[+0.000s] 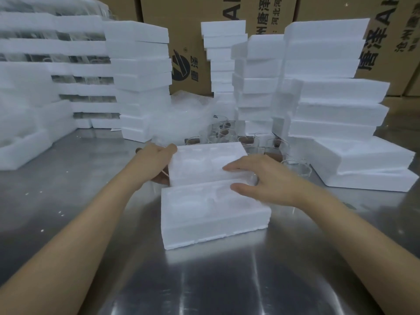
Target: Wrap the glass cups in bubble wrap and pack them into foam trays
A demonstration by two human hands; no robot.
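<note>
Shiny steel table (68,212); printed cardboard boxes (181,23) behind.

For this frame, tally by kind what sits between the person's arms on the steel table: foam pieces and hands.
Foam tray halves: 2, the lower tray and the tilted upper piece
Hands: 2, left hand and right hand, both on the upper piece
Total: 4

A shiny steel table (68,201) carries white crumbs — behind stand brown cardboard cartons (193,23) printed with black characters.
</note>
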